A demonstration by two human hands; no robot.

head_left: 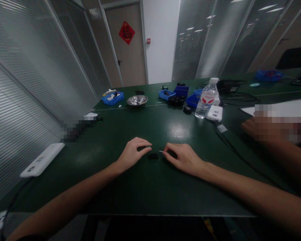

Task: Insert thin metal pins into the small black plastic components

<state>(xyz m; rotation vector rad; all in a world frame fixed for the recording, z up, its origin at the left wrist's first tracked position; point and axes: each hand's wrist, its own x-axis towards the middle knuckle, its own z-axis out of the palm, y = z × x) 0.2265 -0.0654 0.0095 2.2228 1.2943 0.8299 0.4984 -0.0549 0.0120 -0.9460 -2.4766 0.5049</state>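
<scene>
My left hand (133, 153) rests on the green table (145, 190), its fingers curled round a small dark part (143, 147) with a greenish tip. My right hand (182, 157) lies a little to the right, pinching a thin silver pin-like tool (161, 151) that points left; something dark shows under its fingers. Between the two hands a small black block (153, 156) sits on the table, just below the tool's tip. Both hands stay low on the surface, close together.
At the back stand blue bins (112, 98), a steel bowl (137, 100), black ring parts (177, 100), a water bottle (207, 99) and a white device (215, 113). A white flat device (42, 163) lies left. Cables run right, near another person's arm (291, 157).
</scene>
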